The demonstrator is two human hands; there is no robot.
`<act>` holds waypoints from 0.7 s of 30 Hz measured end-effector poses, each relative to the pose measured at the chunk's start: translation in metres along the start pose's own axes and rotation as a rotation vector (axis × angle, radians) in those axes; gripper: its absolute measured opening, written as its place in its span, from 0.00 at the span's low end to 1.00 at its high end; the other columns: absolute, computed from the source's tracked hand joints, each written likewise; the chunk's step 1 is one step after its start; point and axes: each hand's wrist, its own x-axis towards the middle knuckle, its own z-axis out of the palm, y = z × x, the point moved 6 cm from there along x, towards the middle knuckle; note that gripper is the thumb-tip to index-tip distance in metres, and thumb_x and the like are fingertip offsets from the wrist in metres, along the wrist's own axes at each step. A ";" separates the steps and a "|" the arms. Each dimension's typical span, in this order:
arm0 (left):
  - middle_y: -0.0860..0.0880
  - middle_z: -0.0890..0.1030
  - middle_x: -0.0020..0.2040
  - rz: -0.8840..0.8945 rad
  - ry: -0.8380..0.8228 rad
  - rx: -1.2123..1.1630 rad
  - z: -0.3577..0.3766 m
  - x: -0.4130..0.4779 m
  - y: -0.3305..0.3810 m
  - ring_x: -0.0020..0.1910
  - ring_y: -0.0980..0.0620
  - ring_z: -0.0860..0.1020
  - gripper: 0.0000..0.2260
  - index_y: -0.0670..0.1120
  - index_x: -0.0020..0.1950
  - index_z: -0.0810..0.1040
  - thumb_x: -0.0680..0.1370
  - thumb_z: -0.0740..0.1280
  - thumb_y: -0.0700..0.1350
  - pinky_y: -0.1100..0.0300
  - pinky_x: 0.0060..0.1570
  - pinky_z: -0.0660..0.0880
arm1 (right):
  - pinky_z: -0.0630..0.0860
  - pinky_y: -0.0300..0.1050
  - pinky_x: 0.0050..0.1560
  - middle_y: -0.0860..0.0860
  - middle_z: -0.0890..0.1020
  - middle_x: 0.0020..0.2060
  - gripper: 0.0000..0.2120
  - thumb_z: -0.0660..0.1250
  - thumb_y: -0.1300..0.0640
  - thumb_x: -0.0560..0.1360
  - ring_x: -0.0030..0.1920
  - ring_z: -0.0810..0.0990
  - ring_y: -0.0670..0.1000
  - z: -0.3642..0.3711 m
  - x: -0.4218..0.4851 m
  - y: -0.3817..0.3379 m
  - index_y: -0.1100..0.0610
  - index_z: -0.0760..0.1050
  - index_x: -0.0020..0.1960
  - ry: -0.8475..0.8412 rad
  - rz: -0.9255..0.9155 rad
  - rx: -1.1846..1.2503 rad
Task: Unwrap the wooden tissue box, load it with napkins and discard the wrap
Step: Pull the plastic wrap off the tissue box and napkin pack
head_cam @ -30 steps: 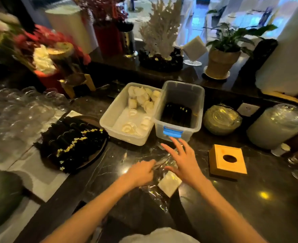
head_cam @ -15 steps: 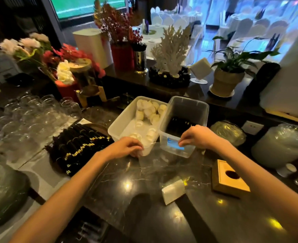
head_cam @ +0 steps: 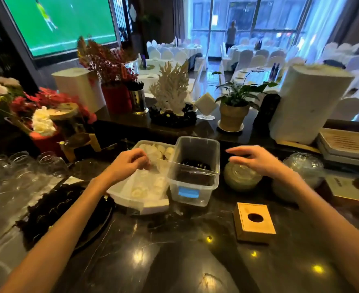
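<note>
Box [head_cam: 256, 229] sitting unwrapped on dark surface [head_cam: 174, 261], hole facing up, right of bins. Left hand [head_cam: 130, 163] pinching clear wrap [head_cam: 157, 178], film draping over white bin [head_cam: 153, 208] and clear bin [head_cam: 204, 187]. Right hand [head_cam: 256, 159] hovering released, fingers spread, above covered bowl [head_cam: 240, 180].

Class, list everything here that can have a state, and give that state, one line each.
wooden tissue box, unwrapped, flat on the counter, hole up, no napkin showing
clear wrap, off the box, stretched out from the left hand
left hand, fingers curled, pinching the wrap
right hand, open, holding nothing
clear bin, lidless
white bin, lidless
screen, on
</note>
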 end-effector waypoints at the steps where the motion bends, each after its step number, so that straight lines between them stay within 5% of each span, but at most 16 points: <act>1: 0.49 0.85 0.43 0.013 -0.017 0.030 -0.001 0.004 0.007 0.44 0.53 0.84 0.06 0.48 0.46 0.79 0.80 0.63 0.42 0.51 0.51 0.81 | 0.72 0.51 0.67 0.42 0.77 0.64 0.27 0.68 0.33 0.66 0.65 0.74 0.43 0.014 0.006 -0.011 0.35 0.73 0.64 -0.025 -0.001 0.024; 4: 0.52 0.84 0.42 0.066 -0.057 0.088 -0.007 0.013 0.030 0.42 0.57 0.84 0.09 0.49 0.44 0.78 0.80 0.62 0.39 0.56 0.47 0.81 | 0.67 0.48 0.68 0.46 0.70 0.72 0.38 0.69 0.33 0.67 0.70 0.68 0.47 0.067 0.034 -0.057 0.38 0.61 0.74 -0.127 -0.065 0.026; 7: 0.53 0.83 0.41 0.107 -0.064 0.124 -0.025 0.016 0.049 0.41 0.60 0.83 0.10 0.50 0.45 0.78 0.80 0.62 0.38 0.64 0.42 0.77 | 0.75 0.48 0.63 0.47 0.80 0.63 0.25 0.69 0.40 0.72 0.63 0.77 0.48 0.083 0.058 -0.089 0.42 0.72 0.68 -0.140 -0.142 -0.051; 11: 0.46 0.84 0.43 0.107 -0.011 0.040 -0.058 0.012 0.060 0.41 0.49 0.85 0.08 0.43 0.47 0.79 0.81 0.62 0.37 0.55 0.43 0.83 | 0.80 0.51 0.52 0.44 0.86 0.45 0.12 0.68 0.40 0.73 0.47 0.82 0.44 0.051 0.064 -0.103 0.45 0.83 0.51 -0.065 -0.185 -0.151; 14: 0.43 0.85 0.43 0.128 0.045 -0.037 -0.077 0.008 0.068 0.41 0.44 0.85 0.08 0.40 0.47 0.80 0.81 0.62 0.36 0.51 0.43 0.83 | 0.81 0.51 0.52 0.42 0.85 0.45 0.09 0.68 0.43 0.74 0.47 0.82 0.42 0.021 0.058 -0.107 0.43 0.82 0.51 -0.001 -0.206 -0.252; 18: 0.42 0.85 0.41 0.189 0.053 -0.089 -0.086 0.011 0.081 0.39 0.45 0.85 0.08 0.40 0.46 0.80 0.81 0.61 0.37 0.52 0.41 0.83 | 0.79 0.40 0.49 0.46 0.86 0.44 0.06 0.72 0.55 0.74 0.44 0.83 0.39 -0.013 0.045 -0.126 0.52 0.84 0.51 0.039 -0.284 -0.087; 21: 0.42 0.86 0.42 0.241 0.102 -0.280 -0.100 0.025 0.091 0.39 0.44 0.85 0.06 0.42 0.50 0.80 0.81 0.63 0.39 0.58 0.40 0.83 | 0.78 0.35 0.46 0.47 0.87 0.42 0.07 0.73 0.55 0.72 0.42 0.84 0.41 -0.052 0.032 -0.136 0.54 0.85 0.50 0.143 -0.315 0.040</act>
